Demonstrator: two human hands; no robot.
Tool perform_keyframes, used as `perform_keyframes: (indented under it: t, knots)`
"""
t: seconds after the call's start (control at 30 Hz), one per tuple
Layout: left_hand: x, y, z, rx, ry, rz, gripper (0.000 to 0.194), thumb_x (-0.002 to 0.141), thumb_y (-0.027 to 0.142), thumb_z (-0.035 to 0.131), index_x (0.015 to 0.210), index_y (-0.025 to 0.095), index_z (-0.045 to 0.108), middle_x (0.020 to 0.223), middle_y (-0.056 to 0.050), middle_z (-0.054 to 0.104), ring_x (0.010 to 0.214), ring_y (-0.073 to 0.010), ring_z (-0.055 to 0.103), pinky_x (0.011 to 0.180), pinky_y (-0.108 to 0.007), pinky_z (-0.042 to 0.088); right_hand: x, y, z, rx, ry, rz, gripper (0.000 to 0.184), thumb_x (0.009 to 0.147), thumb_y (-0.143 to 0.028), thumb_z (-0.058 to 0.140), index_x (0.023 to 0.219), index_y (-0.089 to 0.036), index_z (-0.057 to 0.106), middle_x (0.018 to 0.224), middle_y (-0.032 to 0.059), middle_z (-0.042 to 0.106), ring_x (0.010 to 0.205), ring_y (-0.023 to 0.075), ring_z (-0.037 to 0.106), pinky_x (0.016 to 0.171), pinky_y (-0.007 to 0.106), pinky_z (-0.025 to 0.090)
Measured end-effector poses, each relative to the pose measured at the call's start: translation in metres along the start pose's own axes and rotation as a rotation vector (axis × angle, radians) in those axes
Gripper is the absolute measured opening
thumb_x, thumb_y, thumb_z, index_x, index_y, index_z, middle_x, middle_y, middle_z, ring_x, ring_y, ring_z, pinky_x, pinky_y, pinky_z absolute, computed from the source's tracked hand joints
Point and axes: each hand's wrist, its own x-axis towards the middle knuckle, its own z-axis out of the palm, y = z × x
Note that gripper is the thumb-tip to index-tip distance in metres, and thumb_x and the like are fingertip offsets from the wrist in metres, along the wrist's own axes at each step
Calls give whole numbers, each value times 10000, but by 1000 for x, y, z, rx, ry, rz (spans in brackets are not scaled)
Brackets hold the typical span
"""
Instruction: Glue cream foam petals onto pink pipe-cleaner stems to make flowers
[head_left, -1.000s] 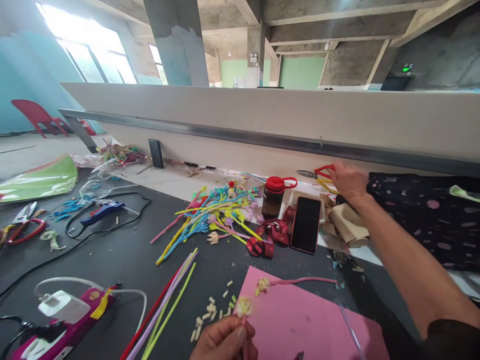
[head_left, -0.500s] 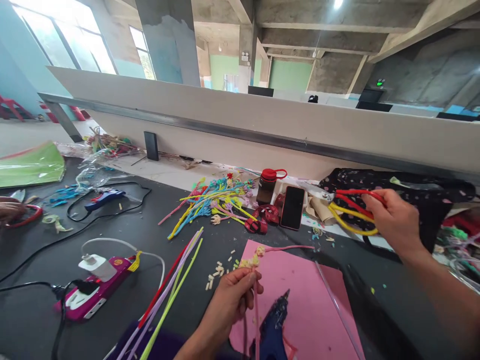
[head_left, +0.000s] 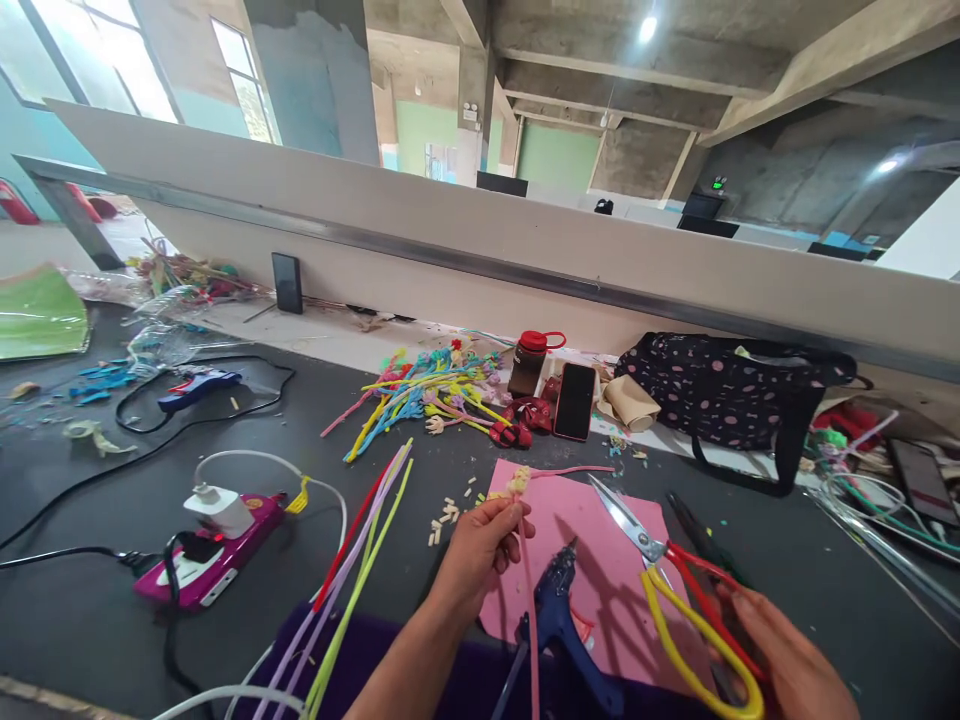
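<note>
My left hand pinches a pink fuzzy stem with a small pale-yellow flower head at its top. At lower right, my right hand grips the red handle of a pair of scissors; the yellow handle hangs free. Their blades are slightly apart and point up-left above a pink sheet. Between my hands is a blue glue gun, nozzle upward. Another pink stem lies along the sheet's far edge. Short cream pieces are scattered left of the sheet.
Colourful fuzzy stems and flowers lie mid-table. Behind stand a red-lidded bottle, a phone and a dark patterned bag. At left are a purple power strip, cables and another glue gun. Long loose stems lie nearby.
My right hand has brought the scissors from the back of the table toward me, over the pink sheet. My left hand still holds the stem. A hand at far left has left view.
</note>
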Motion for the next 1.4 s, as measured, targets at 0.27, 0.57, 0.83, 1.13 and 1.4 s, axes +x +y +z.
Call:
perform_keyframes:
  t: [0.27,0.57,0.83,1.13,1.4]
  knots:
    - [2,-4,0,2,-46,26,287,742,384,626,819,108,608,645,-15,627,384,-33,451,348,-165,209,11,11,-44,68,111,-34,368,571,-380,760,889,-284,604,743,-20,698,562,206,673,454,285,560]
    - [4,-6,-3,4,-46,42,293,738,383,631,842,109,618,659,-19,635,402,-37,473,347,-155,247,68,26,-73,207,-25,38,208,650,-187,737,815,-174,611,783,53,716,776,268,701,586,304,594]
    - [10,-10,-7,-9,-31,36,292,720,393,639,820,120,609,639,-13,633,373,-34,462,325,-147,238,93,12,-66,266,92,-114,124,725,-41,595,743,-152,542,704,39,696,697,231,706,544,287,574]
    - [8,-7,-4,-2,-36,27,292,704,381,653,814,111,626,644,-26,640,378,-31,471,329,-142,242,4,34,-38,264,-55,65,331,624,-217,774,916,-163,626,850,60,724,782,296,694,518,310,571]
    - [8,-8,-4,-8,-41,21,291,691,383,662,806,118,632,645,-20,648,375,-32,476,326,-149,240,-22,64,-19,210,-136,129,408,670,-319,752,1020,-193,585,1008,63,695,935,298,654,623,312,556]
